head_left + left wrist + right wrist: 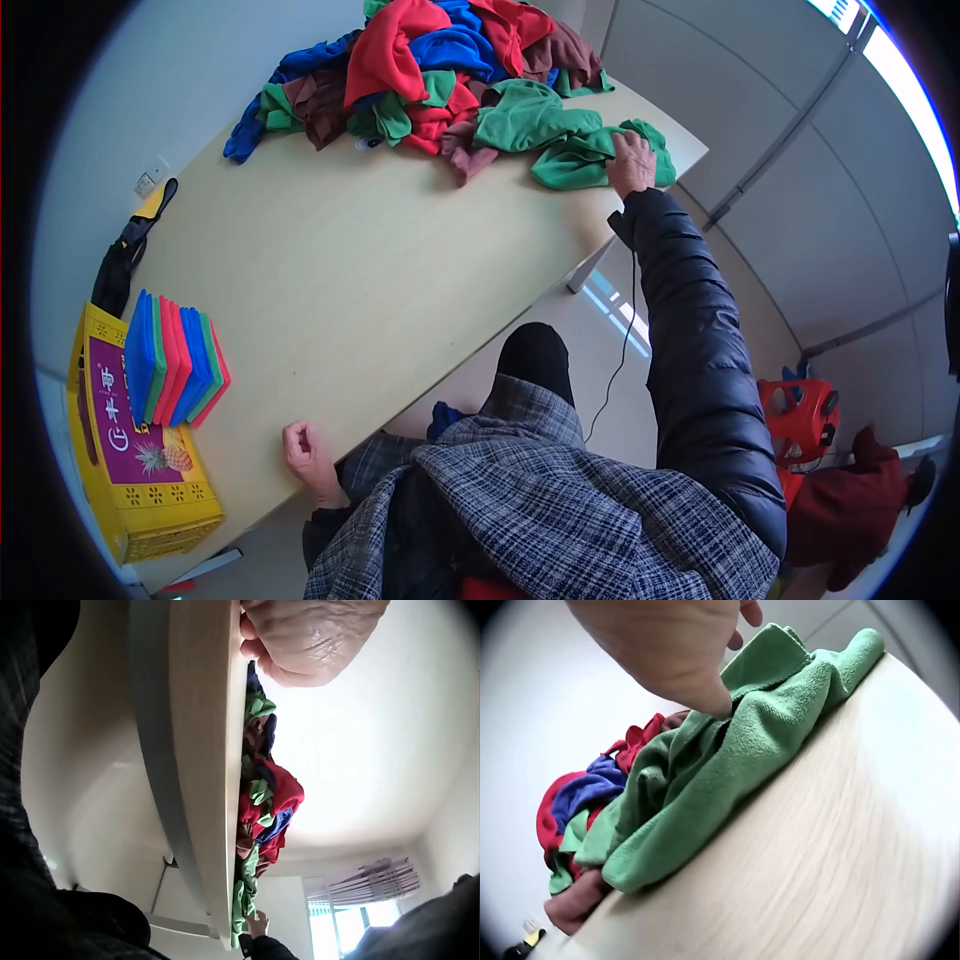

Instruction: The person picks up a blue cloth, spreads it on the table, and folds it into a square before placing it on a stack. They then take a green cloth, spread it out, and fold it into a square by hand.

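Observation:
At the far right end of the table, my right hand [632,163] rests on a crumpled green cloth [575,165]. In the right wrist view the thumb touches a fold of this fuzzy cloth [769,727], with the other fingers partly hidden behind the hand. Another green cloth [525,112] lies beside it, at the edge of a large heap of red, blue, green and brown cloths [430,60]. My left hand [308,460] rests at the near table edge, fingers loosely curled and holding nothing.
On the left, a row of folded blue, green and red cloths [180,360] stands against a yellow and purple carton [120,430]. A black strap with yellow [130,245] lies along the left table edge. A red stool [800,420] stands on the floor at right.

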